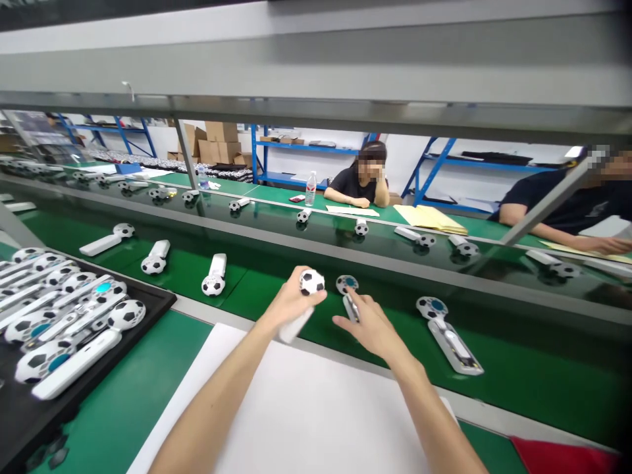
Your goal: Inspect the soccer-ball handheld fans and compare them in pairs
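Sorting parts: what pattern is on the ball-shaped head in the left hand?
Black-and-white football panels, head view.

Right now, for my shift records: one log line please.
left hand: holds football-head gadget | right hand: on open gadget | green belt

Green worktop [128,401], grey overhead rail [316,108], blue shelving [276,155] — cardboard boxes [217,141] stacked, white wall [409,158] behind.

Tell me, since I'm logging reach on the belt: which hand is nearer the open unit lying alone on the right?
Right. The right hand rests on another open unit just left of the lone open unit; the left hand is farther left, holding a football-headed unit.
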Motion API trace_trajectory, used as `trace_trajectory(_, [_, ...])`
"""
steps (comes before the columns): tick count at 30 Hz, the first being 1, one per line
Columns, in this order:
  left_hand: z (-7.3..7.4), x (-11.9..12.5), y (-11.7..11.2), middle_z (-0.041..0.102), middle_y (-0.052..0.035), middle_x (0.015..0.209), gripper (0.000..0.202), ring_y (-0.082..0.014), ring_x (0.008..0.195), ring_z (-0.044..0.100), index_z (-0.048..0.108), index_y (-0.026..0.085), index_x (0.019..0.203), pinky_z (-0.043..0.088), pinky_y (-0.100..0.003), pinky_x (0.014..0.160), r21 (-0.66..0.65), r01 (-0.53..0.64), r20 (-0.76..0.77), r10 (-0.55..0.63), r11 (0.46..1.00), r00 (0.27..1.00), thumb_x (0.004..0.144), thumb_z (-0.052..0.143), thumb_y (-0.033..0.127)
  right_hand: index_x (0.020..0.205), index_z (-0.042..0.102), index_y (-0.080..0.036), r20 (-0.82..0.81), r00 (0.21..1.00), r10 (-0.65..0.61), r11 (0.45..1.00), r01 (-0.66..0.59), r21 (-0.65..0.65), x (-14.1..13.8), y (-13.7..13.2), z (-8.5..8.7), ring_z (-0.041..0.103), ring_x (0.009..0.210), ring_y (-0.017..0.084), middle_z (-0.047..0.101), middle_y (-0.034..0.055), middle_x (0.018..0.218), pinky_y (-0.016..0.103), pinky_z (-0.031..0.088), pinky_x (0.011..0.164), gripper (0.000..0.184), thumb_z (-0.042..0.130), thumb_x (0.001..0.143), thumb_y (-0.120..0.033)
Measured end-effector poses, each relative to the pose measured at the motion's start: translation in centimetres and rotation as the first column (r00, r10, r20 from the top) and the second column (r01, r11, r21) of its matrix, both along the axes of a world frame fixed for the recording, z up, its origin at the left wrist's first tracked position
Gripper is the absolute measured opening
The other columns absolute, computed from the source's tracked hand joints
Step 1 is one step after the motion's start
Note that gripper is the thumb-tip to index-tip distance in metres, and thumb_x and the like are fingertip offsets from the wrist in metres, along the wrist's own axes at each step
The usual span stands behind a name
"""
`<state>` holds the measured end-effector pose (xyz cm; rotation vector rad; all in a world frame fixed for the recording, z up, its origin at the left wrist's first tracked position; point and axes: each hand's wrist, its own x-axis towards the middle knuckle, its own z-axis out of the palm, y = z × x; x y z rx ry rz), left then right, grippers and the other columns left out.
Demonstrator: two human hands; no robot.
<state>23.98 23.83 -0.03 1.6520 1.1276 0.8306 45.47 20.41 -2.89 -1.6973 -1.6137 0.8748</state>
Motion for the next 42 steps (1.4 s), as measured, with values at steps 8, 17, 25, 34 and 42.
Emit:
trace_trajectory(8, [3.3,-0.3,-1.8,0.071,-0.0135,0.108,0.054,-0.0331,0.096,0.069,0.061,0.02,0.11,0.043,-0.029,0.058,-0.2,0.346,0.822,-0.035,0.917,0.569,0.074,0.076,0.057,0.112,0.052,-0.017,-0.725,0.6,0.337,0.835,-0.547,-0.064,-4.1,-3.1,3.6,0.067,0.072,0.018,0.067,0.0048,0.081,0.029,0.052,0.065,0.053,0.075,0.08,-0.053])
trace_trajectory(17, [2.6,0.1,-1.8,0.069,-0.0166,0.118,0.051,-0.0341,0.114,0.063,0.065,0.016,0.112,0.048,-0.044,0.095,-0.182,0.423,0.851,-0.073,0.888,0.521,0.083,0.065,0.058,0.127,0.044,-0.022,-0.778,0.617,0.117,0.884,-0.422,-0.201,-4.4,-5.1,6.4,0.06,0.055,0.016,0.063,-0.0007,0.066,0.025,0.052,0.043,0.056,0.072,0.084,-0.046])
trace_trajectory(25, [0.8,-3.2,4.0,0.049,-0.0167,0.145,0.062,-0.0334,0.136,0.043,0.05,0.023,0.136,0.037,-0.045,0.107,0.083,-0.256,-0.345,0.269,0.963,0.899,0.091,0.042,0.065,0.106,0.054,-0.02,-0.708,0.699,0.1,0.981,-0.19,-0.049,-1.4,-5.9,9.2,0.065,0.064,0.017,0.065,0.0034,0.086,0.024,0.051,0.043,0.041,0.073,0.082,-0.047])
trace_trajectory(34, [-0.7,-8.7,10.7,0.056,-0.0116,0.129,0.043,-0.0263,0.113,0.057,0.056,0.017,0.127,0.05,-0.049,0.095,0.171,-0.566,-0.778,0.463,0.806,0.424,0.092,0.062,0.041,0.112,0.053,-0.021,-0.676,0.732,0.087,0.996,-0.077,0.045,0.0,-7.3,11.1,0.059,0.053,0.013,0.063,0.0,0.08,0.022,0.046,0.038,0.044,0.067,0.081,-0.049])
trace_trajectory(42, [0.7,-9.1,7.5,0.055,-0.0141,0.127,0.046,-0.0309,0.11,0.062,0.043,0.021,0.136,0.044,-0.035,0.083,0.481,-0.294,-0.641,0.56,0.826,0.525,0.093,0.046,0.036,0.124,0.051,-0.019,-0.694,0.714,0.091,0.996,-0.057,0.073,1.3,-7.8,11.4,0.06,0.054,0.015,0.064,0.0011,0.081,0.024,0.048,0.04,0.048,0.055,0.078,-0.033])
